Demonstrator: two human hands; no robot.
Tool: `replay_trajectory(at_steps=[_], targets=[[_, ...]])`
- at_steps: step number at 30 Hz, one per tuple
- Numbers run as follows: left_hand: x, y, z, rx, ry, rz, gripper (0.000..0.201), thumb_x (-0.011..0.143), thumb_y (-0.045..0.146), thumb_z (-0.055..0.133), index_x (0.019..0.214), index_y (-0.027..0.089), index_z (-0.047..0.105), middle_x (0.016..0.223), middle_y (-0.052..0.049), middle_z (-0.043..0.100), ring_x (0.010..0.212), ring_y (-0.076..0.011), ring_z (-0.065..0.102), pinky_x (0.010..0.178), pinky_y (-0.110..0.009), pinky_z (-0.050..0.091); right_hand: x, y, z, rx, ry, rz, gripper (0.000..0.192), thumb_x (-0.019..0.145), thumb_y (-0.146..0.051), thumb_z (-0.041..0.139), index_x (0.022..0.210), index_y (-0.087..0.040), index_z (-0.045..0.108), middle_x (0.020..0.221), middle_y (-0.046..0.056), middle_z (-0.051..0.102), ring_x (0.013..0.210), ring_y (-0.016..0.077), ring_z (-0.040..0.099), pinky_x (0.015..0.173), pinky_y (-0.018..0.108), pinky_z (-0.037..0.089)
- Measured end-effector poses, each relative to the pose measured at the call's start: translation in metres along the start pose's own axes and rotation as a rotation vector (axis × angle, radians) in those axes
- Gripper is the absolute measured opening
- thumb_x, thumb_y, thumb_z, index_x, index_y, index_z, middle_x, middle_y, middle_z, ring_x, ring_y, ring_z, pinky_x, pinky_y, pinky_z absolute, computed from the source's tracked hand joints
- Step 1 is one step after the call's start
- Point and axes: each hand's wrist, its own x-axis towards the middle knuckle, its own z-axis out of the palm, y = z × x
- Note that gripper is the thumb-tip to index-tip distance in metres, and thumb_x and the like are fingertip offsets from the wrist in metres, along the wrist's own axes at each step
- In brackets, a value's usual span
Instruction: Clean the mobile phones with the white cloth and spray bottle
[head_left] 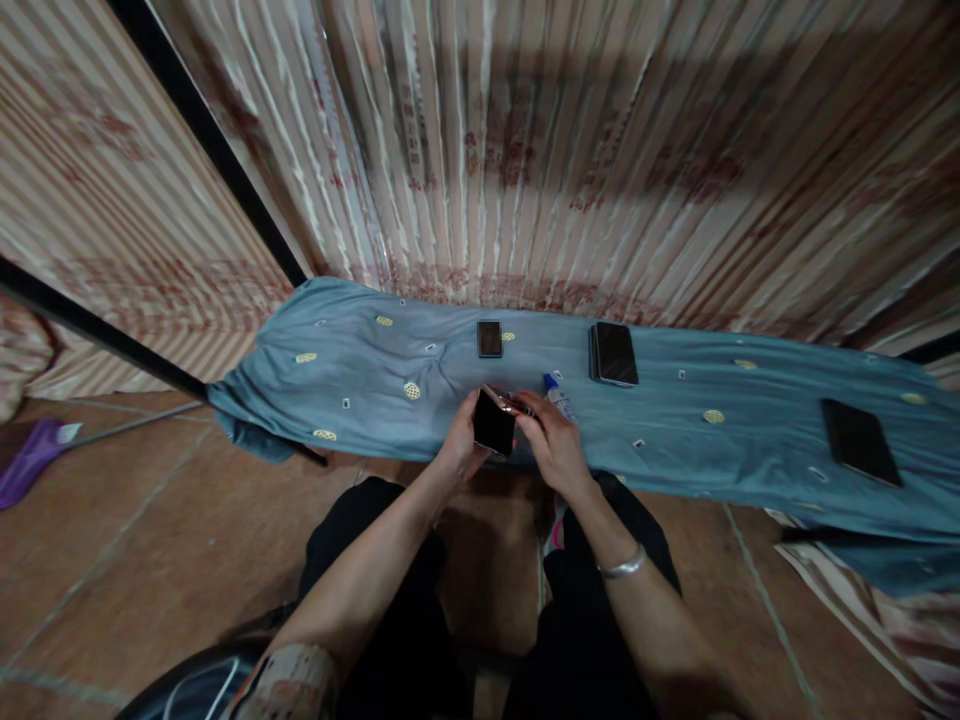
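A dark smartphone [494,422] is held upright at the near edge of the blue-clothed table [360,370], gripped by the left hand [463,447] with fingers curled around it. Its top edge is pinched by the right hand [553,447]. A small bottle [557,394] lies just beside.

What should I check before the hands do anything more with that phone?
1. Left hand grips the phone: ok.
2. Right hand touches the phone's top edge: ok.
3. Phone is over the blue cloth, not the floor: ok.
4. Small bottle beside the right hand is clear of its fingers: cannot tell.
5. Spare phones and lie flat on the cloth, away from the hands: ok.
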Motion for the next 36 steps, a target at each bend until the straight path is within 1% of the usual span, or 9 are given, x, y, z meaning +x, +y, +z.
replay_trajectory(at_steps=[7,10,13,16,19,24,28,31,36], targets=[[-0.012,-0.013,0.002,0.205,0.018,-0.113,0.041,0.102,0.034,0.037,0.128,0.011,0.058,0.089,-0.012,0.076,0.072,-0.0226,0.074,0.062,-0.034,0.061,0.01,0.012,-0.026,0.226,0.19,0.168,0.054,0.092,-0.063,0.045,0.094,-0.019,0.075,0.089,0.006,0.075,0.089,0.0252,0.067,0.082,0.036,0.051],[-0.017,-0.019,0.004,0.269,-0.033,-0.118,0.041,0.101,0.033,0.037,0.13,0.012,0.056,0.088,-0.011,0.077,0.067,-0.0219,0.074,0.054,-0.03,0.059,0.012,0.017,-0.034,0.287,0.23,0.238,0.056,0.087,-0.068,0.048,0.072,-0.019,0.069,0.066,0.0,0.062,0.07,0.0194,0.057,0.068,0.031,0.045],[-0.022,-0.026,0.004,0.273,-0.113,-0.125,0.042,0.101,0.033,0.036,0.129,0.011,0.057,0.089,-0.013,0.077,0.069,-0.0236,0.075,0.054,-0.032,0.059,0.014,0.021,-0.039,0.352,0.254,0.263,0.056,0.082,-0.072,0.052,0.059,-0.021,0.055,0.057,-0.004,0.049,0.062,0.015,0.046,0.06,0.028,0.038],[-0.028,-0.031,0.007,0.246,-0.18,-0.128,0.04,0.101,0.034,0.038,0.121,0.008,0.061,0.088,-0.016,0.077,0.069,-0.0253,0.075,0.054,-0.034,0.06,0.018,0.023,-0.043,0.411,0.256,0.296,0.057,0.079,-0.074,0.055,0.056,-0.022,0.049,0.055,-0.005,0.045,0.06,0.0133,0.041,0.057,0.027,0.034],[-0.038,-0.032,0.013,0.24,-0.229,-0.136,0.038,0.1,0.035,0.042,0.116,0.009,0.064,0.089,-0.016,0.077,0.071,-0.0261,0.075,0.055,-0.035,0.061,0.022,0.024,-0.044,0.498,0.237,0.364,0.058,0.074,-0.076,0.059,0.055,-0.022,0.05,0.053,-0.006,0.047,0.058,0.013,0.042,0.056,0.026,0.036],[-0.051,-0.029,0.015,0.213,-0.298,-0.131,0.042,0.097,0.038,0.05,0.125,0.01,0.062,0.094,-0.018,0.077,0.078,-0.0296,0.076,0.057,-0.037,0.062,0.029,0.025,-0.033,0.573,0.223,0.402,0.057,0.068,-0.076,0.065,0.056,-0.021,0.06,0.053,-0.004,0.057,0.057,0.0154,0.052,0.055,0.028,0.044],[-0.045,-0.02,0.006,0.181,-0.273,-0.131,0.044,0.097,0.039,0.049,0.129,0.01,0.06,0.092,-0.017,0.077,0.077,-0.0284,0.076,0.059,-0.037,0.061,0.039,0.031,-0.026,0.677,0.341,0.459,0.053,0.071,-0.072,0.063,0.065,-0.02,0.067,0.052,-0.003,0.061,0.058,0.0178,0.061,0.058,0.029,0.05],[-0.035,-0.008,-0.003,0.175,-0.217,-0.107,0.044,0.099,0.039,0.042,0.123,0.007,0.062,0.092,-0.019,0.077,0.077,-0.0285,0.076,0.06,-0.038,0.061,0.048,0.034,-0.029,0.809,0.477,0.494,0.04,0.07,-0.058,0.07,0.081,-0.019,0.071,0.065,0.0,0.072,0.069,0.0196,0.07,0.066,0.031,0.056],[-0.019,0.015,-0.019,0.173,-0.155,-0.047,0.044,0.097,0.04,0.047,0.123,0.008,0.062,0.093,-0.018,0.077,0.079,-0.0277,0.075,0.062,-0.037,0.061,0.05,0.029,-0.032,0.968,0.408,0.461,0.022,0.066,-0.036,0.074,0.081,-0.02,0.07,0.086,0.005,0.079,0.084,0.0234,0.074,0.077,0.038,0.061]])
